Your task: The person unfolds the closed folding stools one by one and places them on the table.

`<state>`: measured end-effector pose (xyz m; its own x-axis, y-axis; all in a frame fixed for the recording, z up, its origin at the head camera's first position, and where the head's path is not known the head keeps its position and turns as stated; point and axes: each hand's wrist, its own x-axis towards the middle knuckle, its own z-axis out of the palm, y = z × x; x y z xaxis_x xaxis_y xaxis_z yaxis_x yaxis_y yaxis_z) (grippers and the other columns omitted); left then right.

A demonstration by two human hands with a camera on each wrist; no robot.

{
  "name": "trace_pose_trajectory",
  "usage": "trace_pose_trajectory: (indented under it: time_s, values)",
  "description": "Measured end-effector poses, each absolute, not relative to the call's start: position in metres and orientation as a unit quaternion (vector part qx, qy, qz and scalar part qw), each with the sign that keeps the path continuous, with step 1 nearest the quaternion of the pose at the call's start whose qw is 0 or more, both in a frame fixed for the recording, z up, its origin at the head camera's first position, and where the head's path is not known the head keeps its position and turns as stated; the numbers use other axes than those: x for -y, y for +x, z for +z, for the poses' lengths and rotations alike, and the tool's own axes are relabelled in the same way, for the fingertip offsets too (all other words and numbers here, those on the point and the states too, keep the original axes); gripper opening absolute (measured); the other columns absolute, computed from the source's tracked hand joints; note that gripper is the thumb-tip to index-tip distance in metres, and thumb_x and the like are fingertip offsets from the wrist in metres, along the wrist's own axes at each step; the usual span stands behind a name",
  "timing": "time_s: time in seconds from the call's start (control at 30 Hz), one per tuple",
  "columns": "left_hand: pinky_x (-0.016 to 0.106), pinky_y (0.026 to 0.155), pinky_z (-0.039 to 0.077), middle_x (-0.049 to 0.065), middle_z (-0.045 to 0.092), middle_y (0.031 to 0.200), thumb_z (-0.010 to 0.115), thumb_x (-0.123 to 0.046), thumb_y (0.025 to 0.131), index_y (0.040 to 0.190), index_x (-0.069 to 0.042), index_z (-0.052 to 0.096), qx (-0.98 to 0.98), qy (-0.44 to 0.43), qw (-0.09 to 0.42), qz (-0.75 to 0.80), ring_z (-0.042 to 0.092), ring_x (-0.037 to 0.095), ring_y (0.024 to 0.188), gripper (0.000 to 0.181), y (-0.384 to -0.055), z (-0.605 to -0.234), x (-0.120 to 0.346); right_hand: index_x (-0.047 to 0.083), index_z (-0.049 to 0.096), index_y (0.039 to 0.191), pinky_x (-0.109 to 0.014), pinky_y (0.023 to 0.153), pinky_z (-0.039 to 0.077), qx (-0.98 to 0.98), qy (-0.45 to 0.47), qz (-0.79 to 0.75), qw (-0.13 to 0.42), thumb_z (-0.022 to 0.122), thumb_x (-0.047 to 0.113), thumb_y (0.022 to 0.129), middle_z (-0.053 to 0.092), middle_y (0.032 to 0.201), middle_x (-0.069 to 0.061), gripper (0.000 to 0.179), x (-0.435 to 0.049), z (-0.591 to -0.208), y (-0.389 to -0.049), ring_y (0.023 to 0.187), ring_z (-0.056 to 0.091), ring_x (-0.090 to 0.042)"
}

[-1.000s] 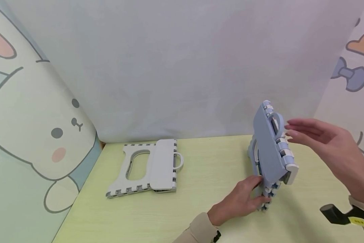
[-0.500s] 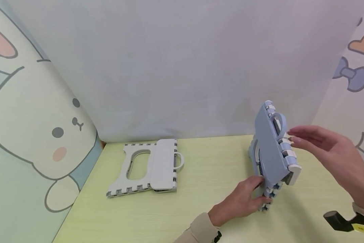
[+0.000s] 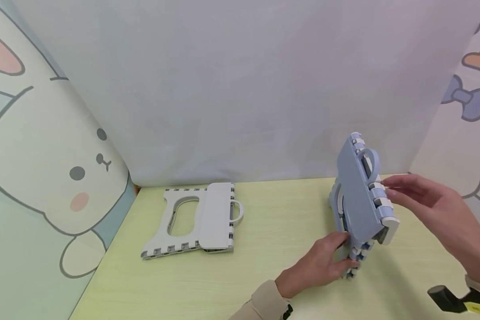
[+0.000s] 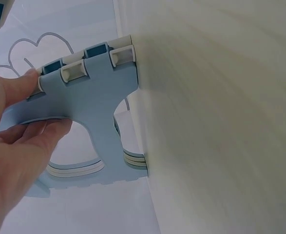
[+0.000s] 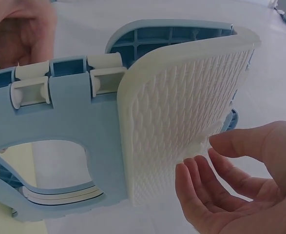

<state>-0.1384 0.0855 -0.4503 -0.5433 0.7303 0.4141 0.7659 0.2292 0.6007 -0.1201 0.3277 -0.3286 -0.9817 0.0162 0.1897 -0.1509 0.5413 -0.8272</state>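
Observation:
A light blue and white folding stool [image 3: 353, 191], partly folded, stands tilted on the right side of the table. My left hand [image 3: 317, 264] holds its lower leg panel, thumb on the hinged edge and fingers through the cutout, clear in the left wrist view. My right hand [image 3: 432, 209] is at the stool's right side, with loosely bent fingers. In the right wrist view, its fingertips [image 5: 194, 168] are at the white textured seat half [image 5: 167, 107]; firm contact cannot be told. A blue loop handle [image 3: 371, 164] sticks out above them.
A white folding stool [image 3: 215, 218] lies folded flat on the left part of the yellow-green table [image 3: 276, 222], its loop handle facing right. A pale cloth wall [image 3: 244, 98] rises behind the table. Cartoon-printed panels [image 3: 43, 178] stand at both sides.
My right hand has lowered slightly and come in to the seat half from a small distance. The left hand keeps its hold, and the blue stool stays nearly still.

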Motion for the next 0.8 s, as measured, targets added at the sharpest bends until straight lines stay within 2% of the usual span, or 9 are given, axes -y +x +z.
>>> trace_pose_trajectory:
  time_s: [0.17, 0.47, 0.8]
  values:
    - [0.008, 0.1, 0.039, 0.006, 0.062, 0.129, 0.073, -0.017, 0.098, 0.135, -0.003, 0.051, 0.784, -0.48, 0.034, -0.392, 0.055, 0.002, 0.119, 0.045, -0.138, -0.45, -0.086, 0.011, 0.06, 0.135, -0.006, 0.081, 0.045, 0.866, 0.058, 0.489, 0.09, 0.064, 0.011, 0.103, 0.065, 0.126, 0.013, 0.033, -0.33, -0.335, -0.121, 0.107, 0.062, 0.007]
    - [0.007, 0.1, 0.038, 0.007, 0.063, 0.128, 0.073, -0.017, 0.098, 0.135, -0.003, 0.052, 0.786, -0.479, 0.043, -0.388, 0.055, 0.002, 0.118, 0.045, -0.138, -0.45, -0.086, 0.011, 0.06, 0.136, -0.008, 0.08, 0.047, 0.863, 0.078, 0.49, 0.089, 0.062, 0.007, 0.103, 0.066, 0.123, 0.013, 0.034, -0.332, -0.348, -0.121, 0.104, 0.064, 0.004]
    - [0.008, 0.102, 0.037, 0.007, 0.061, 0.132, 0.072, -0.017, 0.098, 0.138, -0.003, 0.049, 0.782, -0.482, 0.025, -0.393, 0.051, 0.0, 0.122, 0.048, -0.14, -0.45, -0.086, 0.022, 0.06, 0.131, -0.008, 0.075, 0.048, 0.861, 0.077, 0.498, 0.076, 0.059, 0.004, 0.104, 0.063, 0.115, 0.025, 0.033, -0.338, -0.365, -0.121, 0.097, 0.061, 0.008]
